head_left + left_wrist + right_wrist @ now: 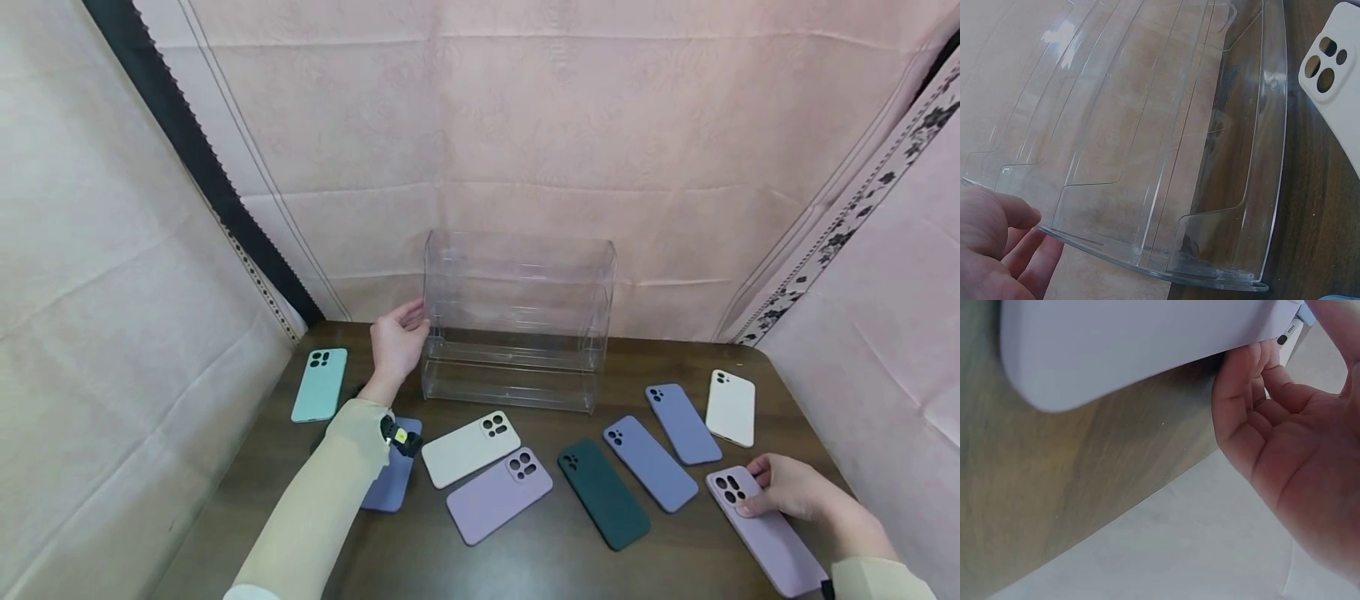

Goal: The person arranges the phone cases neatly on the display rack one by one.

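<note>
Dark brown tabletop, bounded by pale cloth hangings. Nearest, at right: one right hand, narrowly closed, pinching a lavender phone case beside its lens cutouts, thumb on top; I place that case at the near right of the table. Farther off: one left hand, thumb and fingers set narrowly about the side edge of a clear tiered rack, which stands at the back of the table before the cloth. Between the two, near to far, I list: one second lavender case; one dark green case; one periwinkle case; one cream case, just beside the second lavender; one slimmer periwinkle case; one white case, at right. Left side: one blue case, partly covered by the left sleeve, and one turquoise case beyond the arm. From the left wrist camera I get the rack's edge passing between thumb and fingers, a contact the head view does not make plain; from the right wrist camera, fingertips tucked under the held case's edge, hidden from above.
</note>
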Available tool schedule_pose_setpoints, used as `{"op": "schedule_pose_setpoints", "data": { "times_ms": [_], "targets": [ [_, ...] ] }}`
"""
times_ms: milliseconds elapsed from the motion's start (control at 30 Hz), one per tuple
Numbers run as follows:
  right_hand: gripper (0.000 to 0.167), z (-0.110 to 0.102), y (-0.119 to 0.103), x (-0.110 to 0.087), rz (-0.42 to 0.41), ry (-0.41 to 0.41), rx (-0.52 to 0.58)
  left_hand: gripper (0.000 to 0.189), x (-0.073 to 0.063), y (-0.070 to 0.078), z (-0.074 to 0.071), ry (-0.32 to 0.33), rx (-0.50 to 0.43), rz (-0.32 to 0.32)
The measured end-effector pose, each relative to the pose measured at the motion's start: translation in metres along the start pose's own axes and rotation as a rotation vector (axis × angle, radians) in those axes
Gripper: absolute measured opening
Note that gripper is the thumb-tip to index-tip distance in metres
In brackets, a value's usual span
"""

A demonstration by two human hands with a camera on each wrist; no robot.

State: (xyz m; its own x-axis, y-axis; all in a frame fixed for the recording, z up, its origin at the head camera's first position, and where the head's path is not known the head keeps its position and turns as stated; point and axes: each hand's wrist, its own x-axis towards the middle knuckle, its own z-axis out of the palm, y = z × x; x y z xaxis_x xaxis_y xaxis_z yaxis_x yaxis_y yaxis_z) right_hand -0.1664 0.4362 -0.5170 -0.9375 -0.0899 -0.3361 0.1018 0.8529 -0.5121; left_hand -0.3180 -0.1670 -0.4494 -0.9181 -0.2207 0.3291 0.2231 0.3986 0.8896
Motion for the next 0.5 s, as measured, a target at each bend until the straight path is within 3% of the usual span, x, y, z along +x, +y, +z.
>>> {"op": "schedule_pose_setpoints", "data": {
  "times_ms": [200, 500],
  "targets": [
    [0.069, 0.0011, 0.0007, -0.0020, 0.006, 0.000, -0.001, 0.037, -0.0022, 0.0010, 0.0008, -0.001, 0.004, -0.017],
    [0.071, -0.0003, 0.0023, -0.0016, -0.030, 0.003, 0.010, 0.037, -0.0017, 0.0021, -0.0011, 0.003, -0.001, 0.009]
  ]
}}
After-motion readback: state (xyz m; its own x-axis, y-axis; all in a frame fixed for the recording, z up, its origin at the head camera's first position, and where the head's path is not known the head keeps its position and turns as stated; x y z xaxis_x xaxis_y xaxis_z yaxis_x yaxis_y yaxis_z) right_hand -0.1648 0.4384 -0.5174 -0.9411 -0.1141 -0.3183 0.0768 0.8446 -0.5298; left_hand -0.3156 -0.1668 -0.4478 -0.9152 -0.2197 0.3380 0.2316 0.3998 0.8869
